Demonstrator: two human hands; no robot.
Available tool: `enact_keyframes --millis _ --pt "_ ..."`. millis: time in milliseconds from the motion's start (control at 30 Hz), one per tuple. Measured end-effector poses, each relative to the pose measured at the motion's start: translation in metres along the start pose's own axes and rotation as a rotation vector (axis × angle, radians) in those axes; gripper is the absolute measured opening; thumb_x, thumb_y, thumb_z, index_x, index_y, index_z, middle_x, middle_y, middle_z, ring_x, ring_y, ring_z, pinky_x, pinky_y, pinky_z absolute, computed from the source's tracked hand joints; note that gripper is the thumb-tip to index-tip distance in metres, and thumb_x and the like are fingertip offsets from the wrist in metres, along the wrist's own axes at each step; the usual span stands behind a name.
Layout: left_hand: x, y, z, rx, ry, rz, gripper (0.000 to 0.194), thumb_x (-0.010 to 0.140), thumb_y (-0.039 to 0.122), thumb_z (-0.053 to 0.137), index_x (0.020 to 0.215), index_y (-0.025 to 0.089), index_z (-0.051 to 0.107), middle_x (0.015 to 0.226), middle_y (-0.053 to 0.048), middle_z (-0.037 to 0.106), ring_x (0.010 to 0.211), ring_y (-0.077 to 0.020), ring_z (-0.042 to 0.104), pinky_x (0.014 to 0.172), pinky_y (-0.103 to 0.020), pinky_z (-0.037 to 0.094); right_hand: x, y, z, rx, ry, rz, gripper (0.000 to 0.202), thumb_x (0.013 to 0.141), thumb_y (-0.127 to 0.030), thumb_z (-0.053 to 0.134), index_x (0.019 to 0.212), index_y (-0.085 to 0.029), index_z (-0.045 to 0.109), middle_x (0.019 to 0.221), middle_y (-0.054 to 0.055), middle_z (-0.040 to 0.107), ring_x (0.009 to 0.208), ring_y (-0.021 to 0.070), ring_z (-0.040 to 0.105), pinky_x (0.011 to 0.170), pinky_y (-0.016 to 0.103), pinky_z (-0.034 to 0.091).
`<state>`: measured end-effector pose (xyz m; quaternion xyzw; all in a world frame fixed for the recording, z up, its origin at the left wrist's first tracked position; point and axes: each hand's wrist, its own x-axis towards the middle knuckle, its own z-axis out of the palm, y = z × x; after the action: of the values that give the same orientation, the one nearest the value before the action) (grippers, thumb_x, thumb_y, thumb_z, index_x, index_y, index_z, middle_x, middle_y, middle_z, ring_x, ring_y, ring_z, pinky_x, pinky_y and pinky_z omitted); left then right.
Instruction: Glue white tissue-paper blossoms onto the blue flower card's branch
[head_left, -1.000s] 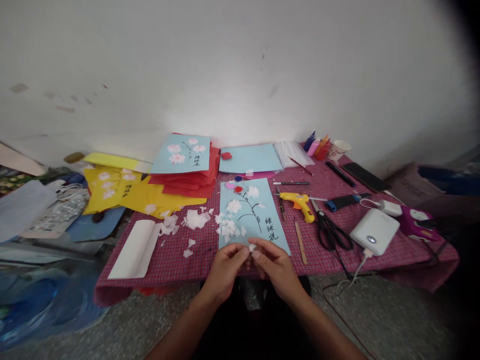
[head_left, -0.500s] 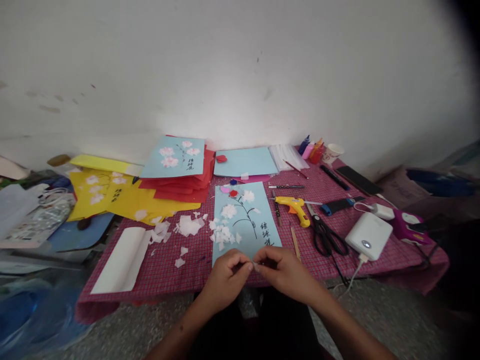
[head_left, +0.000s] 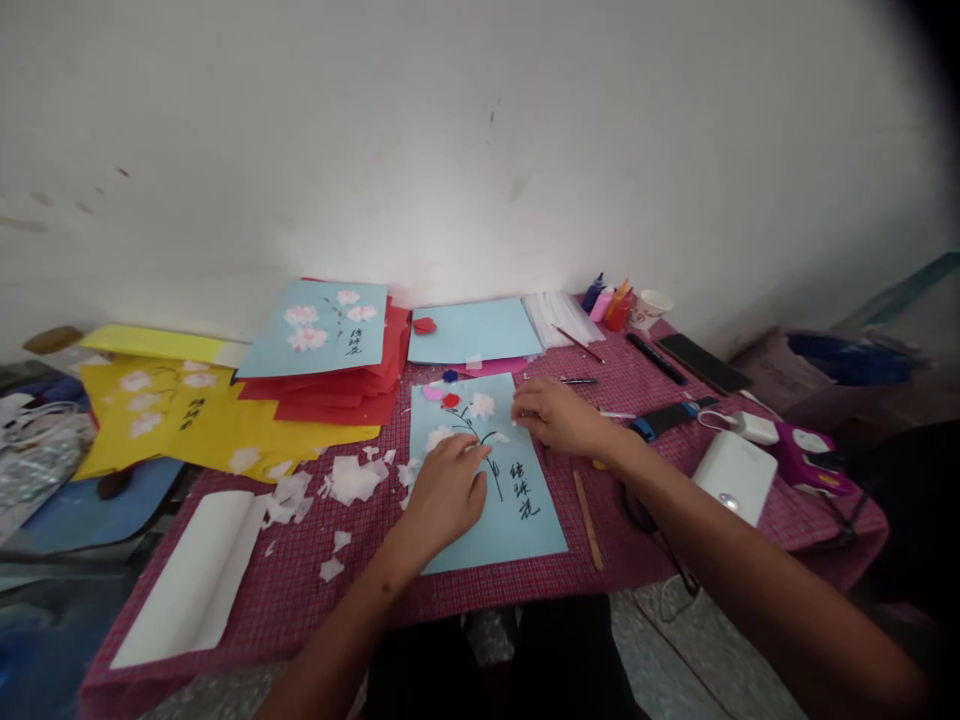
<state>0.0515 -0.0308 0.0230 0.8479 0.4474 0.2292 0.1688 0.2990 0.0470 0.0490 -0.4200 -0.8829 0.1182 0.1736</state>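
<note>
So the light blue sheet (head_left: 540, 535) lies flat near the front edge of the desk (head_left: 277, 600), with a dark branch, black characters and white paper blossoms (head_left: 481, 405) on it. The left hand (head_left: 446, 490) is palm down over the sheet's left side, fingers loosely bent and partly open, hiding part of a blossom. The right hand (head_left: 559, 415) is at the sheet's upper right edge, fingers curled in toward the thumb — can't tell if there's a scrap between them.

Pink, red and dark blue round bits sit at the sheet's top left corner. Torn white paper (head_left: 356, 480) is scattered to the left, next to a folded white sheet (head_left: 187, 580). Behind that there's yellow paper (head_left: 225, 425) and a red stack (head_left: 337, 400) with a finished-looking blue flower picture (head_left: 270, 345) on top.

Over on the right, a wooden stick (head_left: 589, 520) lies just beside the sheet, then a white power bank (head_left: 735, 475), mostly behind the right forearm. Paint bottles (head_left: 619, 305) and a paper cup (head_left: 651, 308) stand at the back, near a black phone (head_left: 705, 363).
</note>
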Motion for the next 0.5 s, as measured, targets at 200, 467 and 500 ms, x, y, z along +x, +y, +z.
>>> enact_keyframes --millis 200,467,500 --pt "0.035 -0.011 0.02 0.173 -0.028 0.004 0.048 0.087 0.009 0.053 0.133 0.016 0.062 0.136 -0.016 0.057 0.129 -0.031 0.051 0.111 -0.048 0.044 0.026 0.006 0.014 -0.128 -0.127 -0.024 0.015 0.094 -0.021 0.066 0.098 -0.024 0.08 0.124 0.011 0.067 0.122 0.0294 0.054 0.101 0.044 0.04" --pt "0.033 -0.016 0.022 0.109 -0.023 0.026 0.042 0.084 0.007 0.053 0.121 0.02 0.069 0.128 -0.013 0.059 0.123 -0.029 0.053 0.107 -0.048 0.047 0.027 0.007 0.02 -0.159 -0.174 -0.011 0.015 0.095 -0.026 0.066 0.097 -0.028 0.081 0.131 0.011 0.063 0.127 0.033 0.049 0.101 0.049 0.038" --pt "0.034 -0.016 0.022 0.105 -0.024 0.029 0.042 0.084 0.007 0.053 0.121 0.02 0.069 0.127 -0.013 0.059 0.122 -0.029 0.053 0.107 -0.048 0.047 0.027 0.008 0.021 -0.159 -0.175 -0.012 0.015 0.095 -0.026 0.066 0.096 -0.028 0.081 0.131 0.011 0.063 0.127 0.033 0.049 0.101 0.049 0.038"
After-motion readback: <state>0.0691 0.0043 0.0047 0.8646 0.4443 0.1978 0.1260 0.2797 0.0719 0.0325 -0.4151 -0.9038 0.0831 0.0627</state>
